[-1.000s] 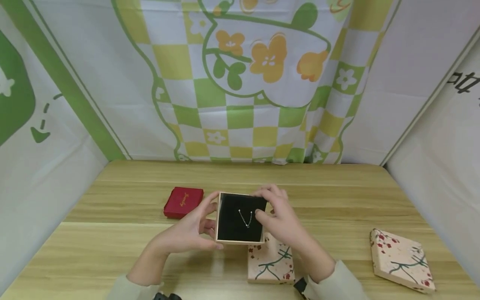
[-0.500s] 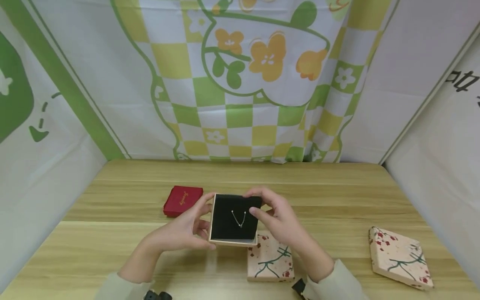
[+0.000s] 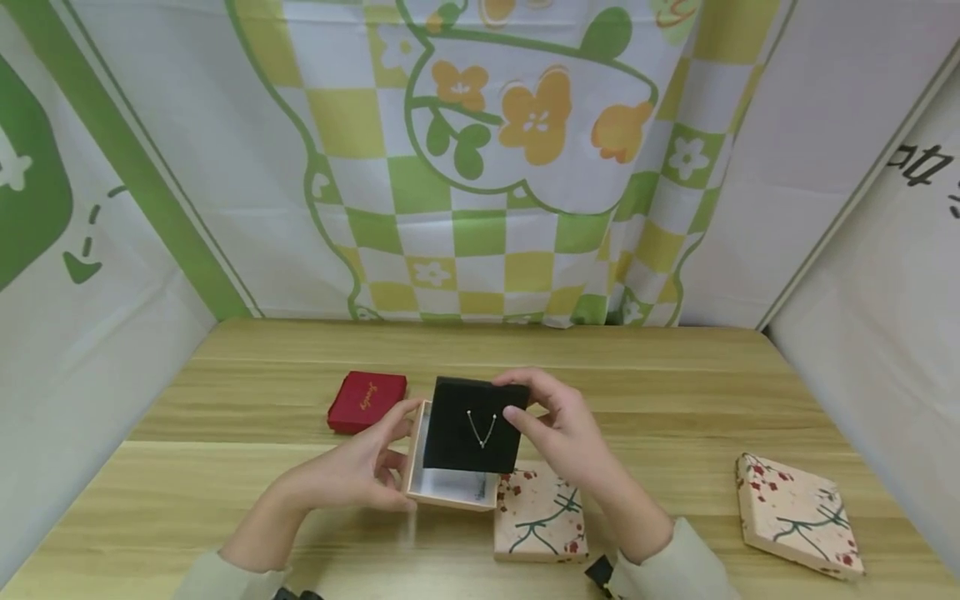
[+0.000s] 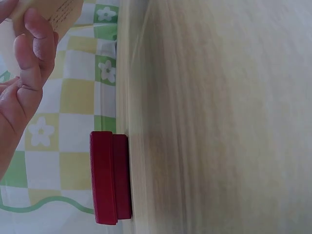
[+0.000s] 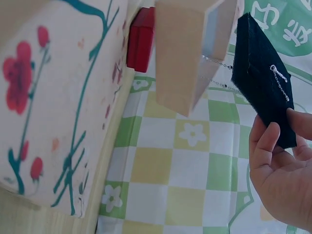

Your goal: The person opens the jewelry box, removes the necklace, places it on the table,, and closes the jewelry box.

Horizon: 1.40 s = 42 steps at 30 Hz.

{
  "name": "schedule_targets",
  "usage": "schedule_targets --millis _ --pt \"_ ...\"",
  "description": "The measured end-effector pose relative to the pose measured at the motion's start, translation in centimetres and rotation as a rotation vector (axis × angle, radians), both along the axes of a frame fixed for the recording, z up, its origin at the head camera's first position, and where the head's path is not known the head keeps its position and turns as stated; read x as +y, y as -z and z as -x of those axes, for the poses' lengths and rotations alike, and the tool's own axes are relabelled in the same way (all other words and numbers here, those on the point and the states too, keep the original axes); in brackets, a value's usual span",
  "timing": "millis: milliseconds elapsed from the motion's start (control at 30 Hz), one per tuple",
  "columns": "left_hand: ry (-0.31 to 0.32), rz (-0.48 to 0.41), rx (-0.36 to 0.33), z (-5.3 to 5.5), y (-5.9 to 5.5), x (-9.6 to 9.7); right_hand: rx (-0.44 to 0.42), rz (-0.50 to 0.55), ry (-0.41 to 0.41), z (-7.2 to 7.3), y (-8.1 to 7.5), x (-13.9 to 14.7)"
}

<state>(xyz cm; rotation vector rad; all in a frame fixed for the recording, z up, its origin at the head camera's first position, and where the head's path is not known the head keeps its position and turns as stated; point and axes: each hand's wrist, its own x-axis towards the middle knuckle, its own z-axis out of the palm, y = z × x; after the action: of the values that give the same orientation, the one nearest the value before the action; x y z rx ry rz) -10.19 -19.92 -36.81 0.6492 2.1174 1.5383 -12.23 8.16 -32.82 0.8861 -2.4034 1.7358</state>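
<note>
My left hand (image 3: 347, 478) grips the side of a pale box base (image 3: 454, 502), thumb in front and fingers behind. In the right wrist view a chain necklace (image 5: 279, 80) is set in a black insert pad (image 5: 261, 73), and loose chain strands run from behind the pad toward the box. My right hand (image 3: 567, 433) pinches this pad (image 3: 453, 433) by its right side, thumb on the face. The pad is tilted and raised out of the box, over its upper part. The box's light inner floor shows below it.
A red jewelry box (image 3: 367, 403) lies behind my left hand. A blossom-patterned lid or box (image 3: 542, 527) rests on the wooden table (image 3: 262, 400) below my hands. Another blossom-patterned box (image 3: 802, 518) lies at the right. A checked curtain (image 3: 480, 233) hangs behind the table.
The black pad has come up out of the box base in my right hand, with the necklace on it. My left hand has moved the base left and slightly down, uncovering its floor.
</note>
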Motion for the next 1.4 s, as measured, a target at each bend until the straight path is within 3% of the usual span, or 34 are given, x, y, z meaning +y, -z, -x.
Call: schedule_targets --millis 333,967,1133,1233,1400 --pt "0.035 0.104 -0.031 -1.2 -0.1 -1.1 -0.025 0.009 0.002 -0.2 -1.0 0.6" --pt "0.108 0.076 -0.137 -1.3 0.5 -3.0 0.013 0.109 0.057 0.9 -2.9 2.5" --pt "0.120 0.164 -0.057 -1.4 0.6 -3.2 -0.003 0.091 0.059 1.3 -2.3 2.6" --pt "0.115 0.267 0.019 -1.5 0.6 -3.1 -0.026 0.056 0.062 1.5 -1.6 2.7" --pt "0.070 0.427 0.087 -1.6 0.8 -2.6 -0.081 -0.006 0.037 1.6 -0.4 2.7"
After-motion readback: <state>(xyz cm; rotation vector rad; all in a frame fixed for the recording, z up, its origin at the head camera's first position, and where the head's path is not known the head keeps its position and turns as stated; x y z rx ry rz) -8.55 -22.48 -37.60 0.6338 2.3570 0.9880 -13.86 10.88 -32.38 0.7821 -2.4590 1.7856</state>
